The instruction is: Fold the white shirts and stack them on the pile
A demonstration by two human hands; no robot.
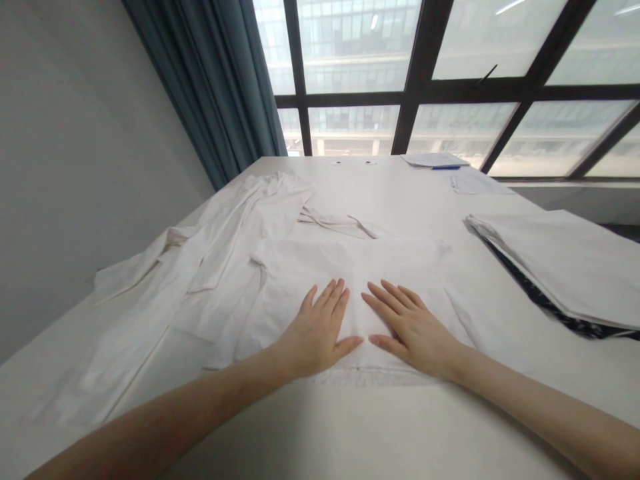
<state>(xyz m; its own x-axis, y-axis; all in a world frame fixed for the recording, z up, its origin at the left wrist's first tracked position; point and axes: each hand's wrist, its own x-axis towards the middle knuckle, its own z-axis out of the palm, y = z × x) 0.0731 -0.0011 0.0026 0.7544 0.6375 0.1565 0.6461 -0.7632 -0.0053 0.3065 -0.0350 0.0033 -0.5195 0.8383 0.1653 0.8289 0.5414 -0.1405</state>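
Observation:
A white garment [320, 263] lies spread and partly folded on the white table, with its lower edge toward me. My left hand [323, 330] rests flat on it, left of the middle, fingers pointing away from me. My right hand [407, 327] lies flat on the same cloth just to the right, its fingers stretched toward the left hand. The thumbs point at each other with a small gap between them. Neither hand grips anything. Thin white straps [335, 221] stick out beyond the garment's far edge.
Another white garment [200, 250] with sleeves lies loosely along the table's left side. At the right is a folded white cloth stack [575, 260] with a black patterned layer beneath. Papers [435, 159] and a blue pen [446, 168] lie at the table's far end, near the window.

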